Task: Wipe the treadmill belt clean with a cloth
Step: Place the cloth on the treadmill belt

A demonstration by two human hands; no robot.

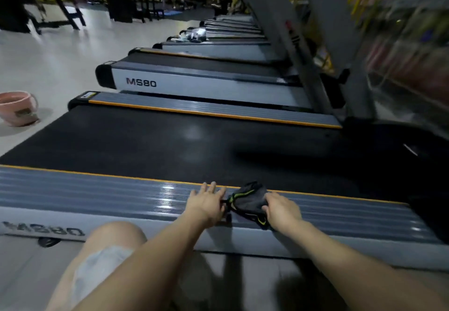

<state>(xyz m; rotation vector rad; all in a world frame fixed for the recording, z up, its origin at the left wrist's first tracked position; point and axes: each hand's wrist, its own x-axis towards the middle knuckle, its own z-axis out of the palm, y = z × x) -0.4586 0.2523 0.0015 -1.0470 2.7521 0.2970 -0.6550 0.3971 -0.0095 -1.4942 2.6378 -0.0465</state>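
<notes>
The black treadmill belt (pixel 170 145) runs across the middle of the view between two grey ribbed side rails with orange edges. A dark grey cloth (pixel 247 200) with yellow-green trim lies bunched on the near side rail (pixel 97 194). My right hand (pixel 281 210) rests on the cloth's right side with fingers curled into it. My left hand (pixel 209 201) lies flat on the rail just left of the cloth, fingers straight and pointing toward the belt, thumb side touching the cloth's edge.
A pink bucket (pixel 18 107) stands on the pale floor at the left. More treadmills (pixel 199 82) marked MS80 line up beyond. Grey uprights (pixel 313 67) rise at the right. My bare knee (pixel 114 240) is at the lower left.
</notes>
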